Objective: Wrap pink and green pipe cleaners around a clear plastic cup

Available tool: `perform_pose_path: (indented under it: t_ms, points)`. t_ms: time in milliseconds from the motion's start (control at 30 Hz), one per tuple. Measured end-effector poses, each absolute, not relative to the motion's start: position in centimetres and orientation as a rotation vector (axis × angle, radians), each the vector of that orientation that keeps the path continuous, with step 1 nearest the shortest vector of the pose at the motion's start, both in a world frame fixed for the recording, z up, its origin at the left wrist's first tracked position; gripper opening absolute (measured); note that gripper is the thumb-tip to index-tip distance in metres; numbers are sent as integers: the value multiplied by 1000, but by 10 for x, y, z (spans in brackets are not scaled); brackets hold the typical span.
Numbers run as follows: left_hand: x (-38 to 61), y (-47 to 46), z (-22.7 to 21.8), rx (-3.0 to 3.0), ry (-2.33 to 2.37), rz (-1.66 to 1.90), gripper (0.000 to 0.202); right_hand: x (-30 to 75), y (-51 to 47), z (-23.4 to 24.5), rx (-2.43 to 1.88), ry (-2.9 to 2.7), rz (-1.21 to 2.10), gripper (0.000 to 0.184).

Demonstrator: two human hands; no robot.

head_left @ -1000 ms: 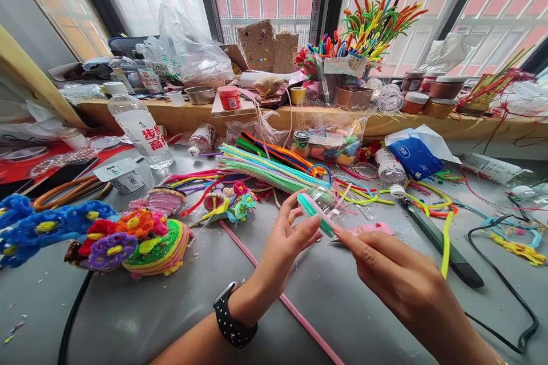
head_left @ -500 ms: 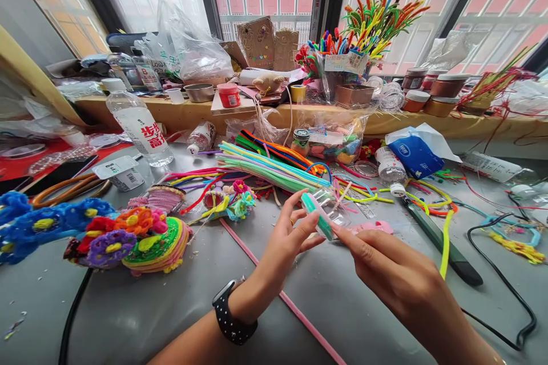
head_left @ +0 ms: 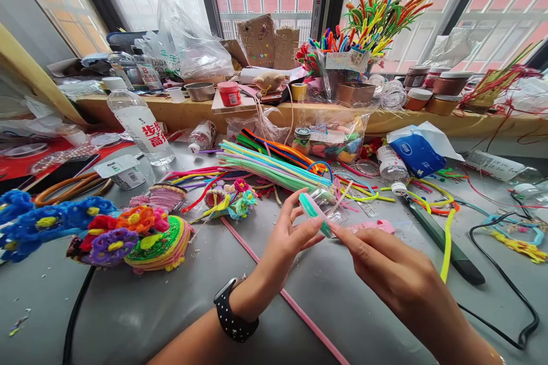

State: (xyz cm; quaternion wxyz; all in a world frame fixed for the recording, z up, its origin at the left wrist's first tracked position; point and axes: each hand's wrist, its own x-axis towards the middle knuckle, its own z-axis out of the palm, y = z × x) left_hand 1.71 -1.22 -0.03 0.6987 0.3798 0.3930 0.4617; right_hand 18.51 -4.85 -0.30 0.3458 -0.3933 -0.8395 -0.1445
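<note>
Between my hands is a clear plastic cup (head_left: 333, 205), tilted, with turquoise and pale pink pipe cleaner wound round its near end. My left hand (head_left: 295, 227) grips this wrapped end (head_left: 311, 208), thumb in front and fingers behind. On its lower right side, my right hand (head_left: 387, 259) presses with closed thumb and forefinger at the pipe cleaner band; the fingertips partly hide what they pinch. A long pink pipe cleaner (head_left: 295, 311) lies on the table beneath my left wrist. Just behind the cup lies a bundle of pastel pipe cleaners (head_left: 269, 165).
Pipe cleaner flowers (head_left: 113, 245) on a wrapped base stand at left, near an upright water bottle (head_left: 139, 125). A green-handled hot glue tool or knife (head_left: 445, 242) lies at right beside a black cable (head_left: 505, 256). Jars and bags line the window ledge (head_left: 171, 111).
The wrapped cup has turned slightly in my fingers, showing more of the turquoise face. Both hands keep nearly the same place; the whole view has shifted a little.
</note>
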Motion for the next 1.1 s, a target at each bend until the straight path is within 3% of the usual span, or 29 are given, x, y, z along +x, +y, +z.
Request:
perform_pose_path:
  t_ms: [1100]
  points:
    - [16, -12, 0, 922, 891, 1016, 56, 183, -49, 1, -1006, -2208, -395, 33]
